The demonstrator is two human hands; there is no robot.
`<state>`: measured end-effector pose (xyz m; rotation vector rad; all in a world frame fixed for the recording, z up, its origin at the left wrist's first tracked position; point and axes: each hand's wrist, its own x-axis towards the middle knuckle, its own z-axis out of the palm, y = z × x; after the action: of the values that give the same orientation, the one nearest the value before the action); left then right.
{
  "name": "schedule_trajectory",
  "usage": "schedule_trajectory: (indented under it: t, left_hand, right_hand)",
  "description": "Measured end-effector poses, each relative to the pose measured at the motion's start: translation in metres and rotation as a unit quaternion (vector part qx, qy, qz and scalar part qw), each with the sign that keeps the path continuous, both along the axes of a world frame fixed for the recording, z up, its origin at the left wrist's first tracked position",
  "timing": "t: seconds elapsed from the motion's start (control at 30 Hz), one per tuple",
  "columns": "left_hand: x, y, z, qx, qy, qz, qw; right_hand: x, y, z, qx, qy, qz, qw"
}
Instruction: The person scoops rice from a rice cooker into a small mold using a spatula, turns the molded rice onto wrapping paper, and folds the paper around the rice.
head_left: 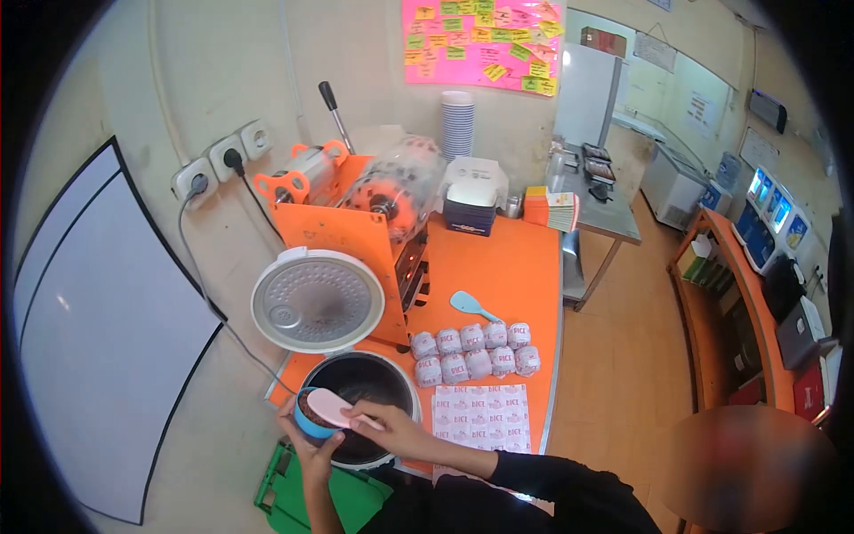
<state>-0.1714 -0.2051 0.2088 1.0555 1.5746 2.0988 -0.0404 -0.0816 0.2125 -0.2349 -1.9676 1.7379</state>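
Note:
Over the near-left rim of the open rice cooker (414, 400), my left hand (313, 454) is wrapped round a small blue cup (311, 429) with brown, grainy food in it. My right hand (391, 430) grips the handle of a pink rice paddle (327, 406), whose blade lies across the cup's mouth. The cooker's lid (318, 301) stands raised, and its dark pot (365, 378) shows little inside. To the right lie printed wrapping sheets (480, 416) and two rows of paper-wrapped rice portions (471, 338).
An orange cup-sealing machine (338, 209) stands behind the cooker. A light blue paddle (470, 304) lies on the orange table (520, 267). Stacked cups (457, 125) and a box (470, 214) are at the back. A green bin (298, 498) sits below my left hand.

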Motion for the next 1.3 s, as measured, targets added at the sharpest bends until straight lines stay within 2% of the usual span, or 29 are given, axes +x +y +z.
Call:
schedule_trajectory:
  t: [0.03,0.17,0.23,0.3,0.33,0.4,0.43,0.47,0.5,0.53,0.6,0.67,0.8,0.9,0.93,1.0,1.03,1.13,1.17,1.2,1.27,1.3]
  left_hand:
    - [-0.001,0.0,0.004,-0.007,0.046,-0.003,0.999]
    - [0.002,0.001,0.012,-0.057,0.14,0.016,0.988]
    - [0.001,0.004,-0.005,-0.03,0.127,0.021,0.991]
    - [0.003,0.005,-0.017,0.007,0.09,0.025,0.996]
    - [-0.003,0.003,-0.031,-0.04,0.111,0.054,0.992]
    - [-0.005,-0.004,-0.022,-0.066,0.16,0.045,0.984]
    - [-0.001,-0.002,-0.017,-0.009,0.034,-0.001,0.999]
    - [0.005,0.003,-0.013,0.054,-0.092,-0.052,0.993]
    - [0.012,0.003,-0.001,0.084,-0.201,-0.113,0.969]
    - [0.012,0.002,0.0,0.093,-0.241,-0.14,0.956]
    - [0.017,0.004,0.007,0.087,-0.262,-0.158,0.948]
    - [0.017,0.003,0.003,0.091,-0.264,-0.15,0.948]
    - [0.01,-0.004,-0.003,0.07,-0.202,-0.148,0.966]
    - [0.015,-0.008,-0.004,0.053,-0.226,-0.134,0.964]
    - [0.013,-0.01,-0.004,0.057,-0.226,-0.14,0.962]
    - [0.006,-0.014,-0.013,0.051,-0.23,-0.156,0.959]
    - [0.002,-0.015,-0.016,0.048,-0.237,-0.154,0.958]
    - [-0.008,-0.017,-0.014,0.01,-0.274,-0.195,0.942]
    - [-0.003,-0.014,-0.004,0.001,-0.336,-0.159,0.928]
    - [-0.005,-0.012,0.002,0.001,-0.331,-0.167,0.929]
    - [-0.01,-0.009,0.008,0.031,-0.432,-0.116,0.894]
    - [-0.011,-0.004,0.01,0.024,-0.425,-0.123,0.897]
  right_hand:
    - [0.008,-0.003,0.02,-0.058,-0.037,0.031,0.997]
    - [0.001,-0.008,0.006,-0.129,-0.004,0.042,0.991]
    - [-0.001,-0.015,0.006,-0.032,-0.007,-0.012,0.999]
    - [-0.001,-0.014,0.007,0.0,-0.021,-0.028,0.999]
    - [0.0,-0.014,0.007,0.033,-0.036,-0.043,0.998]
    - [-0.004,0.0,-0.007,0.048,0.008,-0.028,0.998]
    - [-0.005,0.012,-0.008,0.041,0.027,0.0,0.999]
    - [0.0,0.022,0.009,-0.042,-0.009,0.046,0.998]
    - [0.009,0.028,0.045,-0.181,-0.148,0.042,0.971]
    - [0.011,0.035,0.054,-0.142,-0.143,0.023,0.979]
    - [0.007,0.035,0.061,0.027,-0.005,-0.007,1.0]
    - [0.012,0.023,0.056,0.148,-0.073,0.002,0.986]
    - [0.016,-0.006,0.04,0.131,-0.095,-0.026,0.987]
    - [0.015,-0.009,0.05,0.156,-0.176,-0.039,0.971]
    - [0.012,-0.009,0.038,0.135,-0.126,-0.044,0.982]
    - [0.015,-0.011,0.056,0.161,-0.204,-0.03,0.965]
    - [0.009,-0.008,0.036,0.194,-0.182,-0.03,0.964]
    - [-0.004,0.012,0.021,0.164,-0.113,0.002,0.98]
    - [-0.008,0.016,0.021,0.19,-0.04,-0.023,0.981]
    - [-0.006,0.018,0.021,0.194,-0.037,-0.031,0.98]
    - [0.004,0.013,0.045,0.208,-0.088,-0.08,0.971]
    - [0.007,0.007,0.04,0.268,-0.025,-0.104,0.957]
